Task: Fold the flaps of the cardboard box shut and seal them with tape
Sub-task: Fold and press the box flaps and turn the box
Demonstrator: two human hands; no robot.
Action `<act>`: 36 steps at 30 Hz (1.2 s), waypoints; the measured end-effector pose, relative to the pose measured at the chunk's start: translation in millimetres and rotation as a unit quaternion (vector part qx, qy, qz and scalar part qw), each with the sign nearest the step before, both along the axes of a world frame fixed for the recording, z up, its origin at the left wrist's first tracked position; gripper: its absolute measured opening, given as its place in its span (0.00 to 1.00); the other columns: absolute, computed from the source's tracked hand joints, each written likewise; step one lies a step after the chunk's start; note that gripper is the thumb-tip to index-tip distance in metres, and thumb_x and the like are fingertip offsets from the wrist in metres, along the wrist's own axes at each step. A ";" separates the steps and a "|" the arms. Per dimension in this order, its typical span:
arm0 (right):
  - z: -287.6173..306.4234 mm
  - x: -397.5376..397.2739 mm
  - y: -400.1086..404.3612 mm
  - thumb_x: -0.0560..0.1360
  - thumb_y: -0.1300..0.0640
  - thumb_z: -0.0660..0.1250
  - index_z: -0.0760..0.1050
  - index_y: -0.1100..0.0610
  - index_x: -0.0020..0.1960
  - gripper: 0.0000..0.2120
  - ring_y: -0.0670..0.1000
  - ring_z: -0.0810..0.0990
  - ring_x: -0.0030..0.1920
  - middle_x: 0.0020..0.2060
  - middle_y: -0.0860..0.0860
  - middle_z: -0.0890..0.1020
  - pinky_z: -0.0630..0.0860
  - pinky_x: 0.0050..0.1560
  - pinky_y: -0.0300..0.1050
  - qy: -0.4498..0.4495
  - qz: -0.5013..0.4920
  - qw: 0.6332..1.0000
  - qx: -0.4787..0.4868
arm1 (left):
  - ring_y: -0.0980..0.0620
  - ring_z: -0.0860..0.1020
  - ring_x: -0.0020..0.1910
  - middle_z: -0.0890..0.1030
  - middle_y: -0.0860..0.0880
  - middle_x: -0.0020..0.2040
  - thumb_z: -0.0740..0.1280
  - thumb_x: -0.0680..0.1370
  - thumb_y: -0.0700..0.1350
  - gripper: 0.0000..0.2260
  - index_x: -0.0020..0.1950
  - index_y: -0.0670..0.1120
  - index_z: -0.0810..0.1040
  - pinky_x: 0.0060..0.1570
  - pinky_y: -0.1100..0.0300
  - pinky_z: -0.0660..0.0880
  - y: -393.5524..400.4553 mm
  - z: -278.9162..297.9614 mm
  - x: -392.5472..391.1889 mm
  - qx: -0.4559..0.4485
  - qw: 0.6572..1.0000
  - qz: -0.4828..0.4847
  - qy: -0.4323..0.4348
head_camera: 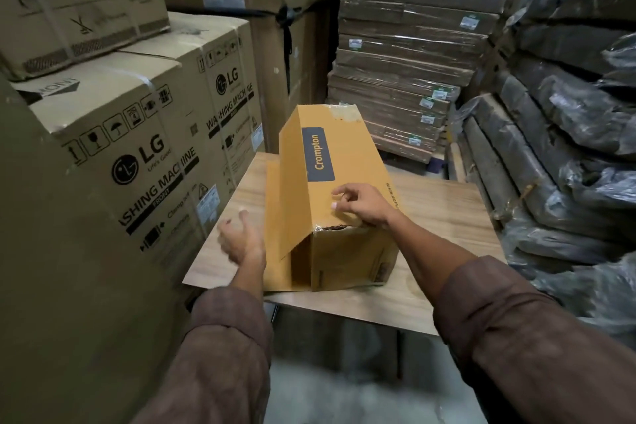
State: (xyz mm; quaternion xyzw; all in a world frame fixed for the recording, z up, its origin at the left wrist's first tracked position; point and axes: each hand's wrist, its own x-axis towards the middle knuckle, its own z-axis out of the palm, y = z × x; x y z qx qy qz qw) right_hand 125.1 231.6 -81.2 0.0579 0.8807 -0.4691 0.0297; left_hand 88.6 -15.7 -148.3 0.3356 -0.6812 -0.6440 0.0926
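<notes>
Crompton cardboard box [347,162] lies lengthwise on the wooden tabletop [447,203], near its left edge — one long flap [292,189] angled open down the left side, the near end unsealed. Right hand [359,205] rests on the box's top near the front corner, fingers loosely curled, holding nothing. Left hand [241,239] hovers beside the flap — blurred, fingers spread wide. LG washing machine cartons [148,148] stand to the left.

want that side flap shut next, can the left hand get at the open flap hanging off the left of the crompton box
Probably yes. The left hand hovers open and empty just beside the open flap, with only bare table between them. The right hand rests on the box top.
</notes>
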 end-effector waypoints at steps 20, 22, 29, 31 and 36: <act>25.9 -8.6 19.7 0.69 0.37 0.75 0.53 0.42 0.79 0.46 0.61 0.63 0.72 0.69 0.56 0.63 0.63 0.72 0.61 -0.162 0.105 0.927 0.322 | 0.44 0.45 0.82 0.48 0.57 0.83 0.51 0.86 0.53 0.16 0.72 0.64 0.70 0.75 0.33 0.46 91.5 30.4 -25.2 -0.330 0.779 -0.527 0.079; 32.3 -11.6 19.6 0.72 0.41 0.75 0.51 0.41 0.80 0.45 0.62 0.63 0.73 0.71 0.57 0.62 0.63 0.72 0.63 -0.194 0.121 0.920 0.319 | 0.44 0.46 0.82 0.48 0.57 0.83 0.50 0.86 0.54 0.17 0.72 0.64 0.69 0.75 0.32 0.47 90.8 29.4 -23.9 -0.341 0.776 -0.524 0.078; 34.8 -14.9 17.5 0.75 0.41 0.72 0.46 0.39 0.80 0.44 0.62 0.60 0.75 0.74 0.56 0.58 0.60 0.73 0.65 -0.238 0.126 0.914 0.305 | 0.42 0.49 0.81 0.48 0.57 0.83 0.50 0.86 0.55 0.17 0.73 0.64 0.69 0.75 0.32 0.49 90.8 30.5 -23.4 -0.360 0.772 -0.518 0.076; 30.5 -16.3 12.6 0.71 0.35 0.72 0.46 0.39 0.80 0.47 0.63 0.61 0.74 0.74 0.56 0.59 0.62 0.72 0.65 -0.219 0.114 0.909 0.336 | 0.42 0.49 0.81 0.48 0.57 0.83 0.50 0.86 0.54 0.17 0.73 0.64 0.69 0.75 0.32 0.49 91.1 31.5 -25.5 -0.353 0.774 -0.521 0.076; 37.7 -12.1 30.9 0.70 0.45 0.78 0.53 0.37 0.78 0.46 0.61 0.62 0.74 0.73 0.53 0.61 0.63 0.72 0.66 -0.227 0.116 0.929 0.269 | 0.41 0.50 0.81 0.48 0.58 0.82 0.49 0.86 0.55 0.17 0.73 0.65 0.69 0.75 0.32 0.49 88.1 30.1 -22.4 -0.347 0.775 -0.523 0.076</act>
